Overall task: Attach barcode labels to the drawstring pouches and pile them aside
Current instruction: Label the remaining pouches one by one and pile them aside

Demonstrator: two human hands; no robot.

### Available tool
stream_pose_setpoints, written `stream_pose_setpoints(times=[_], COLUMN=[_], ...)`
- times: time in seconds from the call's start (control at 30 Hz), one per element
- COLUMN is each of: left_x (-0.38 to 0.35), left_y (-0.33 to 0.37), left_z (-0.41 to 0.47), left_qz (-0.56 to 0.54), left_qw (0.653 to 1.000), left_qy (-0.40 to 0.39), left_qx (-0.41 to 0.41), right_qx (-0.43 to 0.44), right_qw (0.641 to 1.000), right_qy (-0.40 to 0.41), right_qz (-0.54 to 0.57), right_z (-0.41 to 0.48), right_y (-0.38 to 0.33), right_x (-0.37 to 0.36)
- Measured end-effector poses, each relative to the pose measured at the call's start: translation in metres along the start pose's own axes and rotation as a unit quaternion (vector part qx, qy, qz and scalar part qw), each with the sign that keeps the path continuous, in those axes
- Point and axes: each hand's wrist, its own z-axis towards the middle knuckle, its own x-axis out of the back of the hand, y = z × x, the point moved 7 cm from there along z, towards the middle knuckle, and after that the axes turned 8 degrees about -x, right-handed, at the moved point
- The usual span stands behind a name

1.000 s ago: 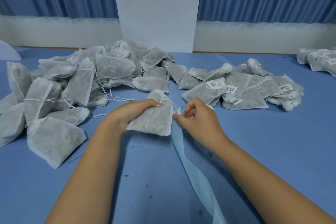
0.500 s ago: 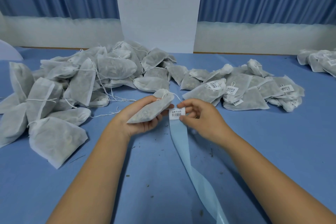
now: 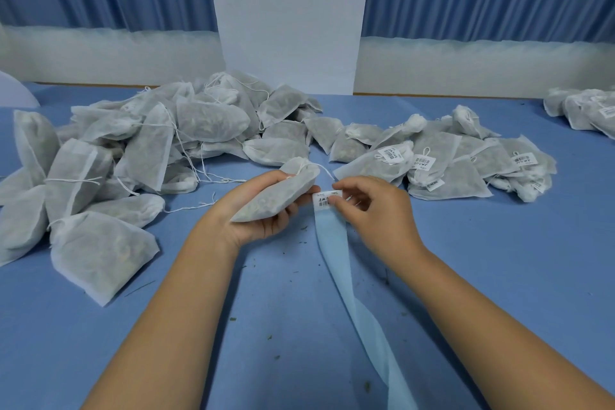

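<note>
Grey-white pouches (image 3: 143,156), white black-barcoded label (image 3: 324,200), pale-blue strip (image 3: 336,243), blue table (image 3: 499,260).

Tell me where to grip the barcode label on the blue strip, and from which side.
Pinch the barcode label by its right edge, probably coming from the right. It lies flat at the far end of the backing strip. The pouch in the left hand crowds its left side. The right hand pinches there now.

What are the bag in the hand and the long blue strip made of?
The pouch looks like thin, matte white non-woven fabric: its greenish filling shows through. The blue strip seems smooth, glossy backing paper, perhaps film; it curls in a twist.
</note>
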Motion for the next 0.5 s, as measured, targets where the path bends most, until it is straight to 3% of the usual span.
stream_pose_setpoints(times=[0.17,0.5], left_x=[0.002,0.0], left_y=[0.001,0.002], left_z=[0.0,-0.001], left_qz=[0.0,0.005], left_qw=[1.0,1.0], left_qy=[0.009,0.025], left_qx=[0.001,-0.002], right_qx=[0.075,0.086], right_qw=[0.996,0.996], right_qy=[0.036,0.03], right_qz=[-0.04,-0.004], right_z=[-0.005,-0.008], right_y=[-0.011,-0.02], right_x=[0.005,0.007])
